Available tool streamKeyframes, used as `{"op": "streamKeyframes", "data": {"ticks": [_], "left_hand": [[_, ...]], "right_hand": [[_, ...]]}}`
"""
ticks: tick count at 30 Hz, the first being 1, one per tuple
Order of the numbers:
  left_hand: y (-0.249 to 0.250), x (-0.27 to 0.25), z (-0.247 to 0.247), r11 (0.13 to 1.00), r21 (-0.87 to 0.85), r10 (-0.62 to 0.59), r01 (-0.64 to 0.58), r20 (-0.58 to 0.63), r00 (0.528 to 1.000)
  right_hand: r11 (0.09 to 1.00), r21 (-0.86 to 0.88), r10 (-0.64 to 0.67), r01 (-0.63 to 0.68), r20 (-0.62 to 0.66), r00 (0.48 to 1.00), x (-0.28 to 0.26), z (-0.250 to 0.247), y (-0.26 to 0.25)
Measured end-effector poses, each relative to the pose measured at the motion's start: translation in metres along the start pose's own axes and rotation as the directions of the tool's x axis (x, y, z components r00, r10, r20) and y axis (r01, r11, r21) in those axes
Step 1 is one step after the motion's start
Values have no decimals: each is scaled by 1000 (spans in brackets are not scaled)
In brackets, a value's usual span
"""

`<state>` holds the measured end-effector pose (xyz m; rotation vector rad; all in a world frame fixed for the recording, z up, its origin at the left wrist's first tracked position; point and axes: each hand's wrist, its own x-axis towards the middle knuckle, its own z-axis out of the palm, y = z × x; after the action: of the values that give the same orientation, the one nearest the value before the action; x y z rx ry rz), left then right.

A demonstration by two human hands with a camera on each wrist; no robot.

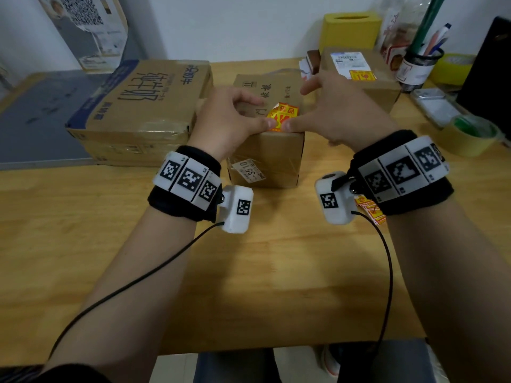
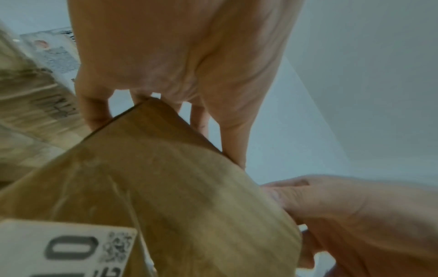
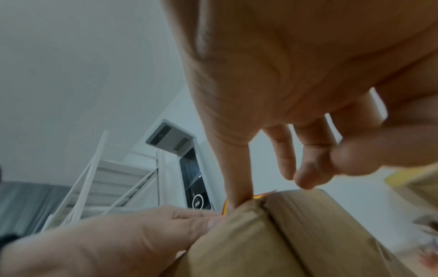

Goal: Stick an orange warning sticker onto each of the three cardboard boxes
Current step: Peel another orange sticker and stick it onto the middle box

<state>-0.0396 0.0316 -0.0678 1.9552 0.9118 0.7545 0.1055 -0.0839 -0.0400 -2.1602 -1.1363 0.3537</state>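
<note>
Three cardboard boxes stand on the wooden table: a large printed box (image 1: 143, 106) at the left, a small box (image 1: 265, 156) in the middle, and a third box (image 1: 381, 87) at the back right. That third box bears an orange sticker (image 1: 362, 76). Another orange sticker (image 1: 282, 114) lies on the small box's top near its front edge, its far corner curled up. My left hand (image 1: 235, 117) and right hand (image 1: 331, 111) press its near edge with both thumbs. The right fingers spread out; the left fingers arch over the top. The right wrist view shows a sliver of sticker (image 3: 258, 196) at the thumb.
A stack of spare orange stickers (image 1: 369, 210) lies under my right wrist. A yellow tissue box (image 1: 351, 29), a pen cup (image 1: 420, 64), a silver device (image 1: 434, 103), a tape roll (image 1: 470, 136) and a black screen (image 1: 486, 78) crowd the right side.
</note>
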Motion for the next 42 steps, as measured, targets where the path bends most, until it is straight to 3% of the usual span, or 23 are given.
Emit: {"op": "streamKeyframes", "data": {"ticks": [4, 8, 10, 14, 19, 22, 25, 30, 35, 42], "left_hand": [[-2, -4, -1, 997, -15, -76, 76, 1, 997], [-4, -11, 6, 991, 46, -122, 124, -42, 992], [-4, -15, 10, 988, 42, -145, 147, -44, 988], [-4, -16, 12, 988, 27, -149, 151, -63, 987], [-4, -14, 10, 990, 40, -134, 135, -39, 990], [-3, -13, 10, 991, 47, -124, 126, -41, 991], [0, -14, 10, 990, 38, -133, 135, -30, 991], [4, -15, 9, 989, 27, -147, 148, -24, 989], [5, -17, 7, 990, 22, -137, 138, -18, 990], [5, -16, 9, 989, 2, -146, 146, -23, 989]], "right_hand": [[982, 186, 28, -31, 21, 999, -5, 5, 12], [960, 262, -65, 96, -124, 990, -11, 10, 27], [950, 220, -178, 220, -196, 964, -11, 11, 33], [928, 61, -351, 366, -179, 919, -11, 14, 38], [915, 104, -385, 391, -68, 920, -24, 19, 38], [942, 104, -321, 318, 11, 947, -22, 17, 36], [943, 77, -329, 324, 70, 942, -9, 19, 30], [941, 13, -337, 338, 117, 934, 14, 24, 26], [934, 137, -346, 329, 126, 930, 2, 16, 27], [945, -5, -324, 326, 104, 940, -2, 14, 32]]}}
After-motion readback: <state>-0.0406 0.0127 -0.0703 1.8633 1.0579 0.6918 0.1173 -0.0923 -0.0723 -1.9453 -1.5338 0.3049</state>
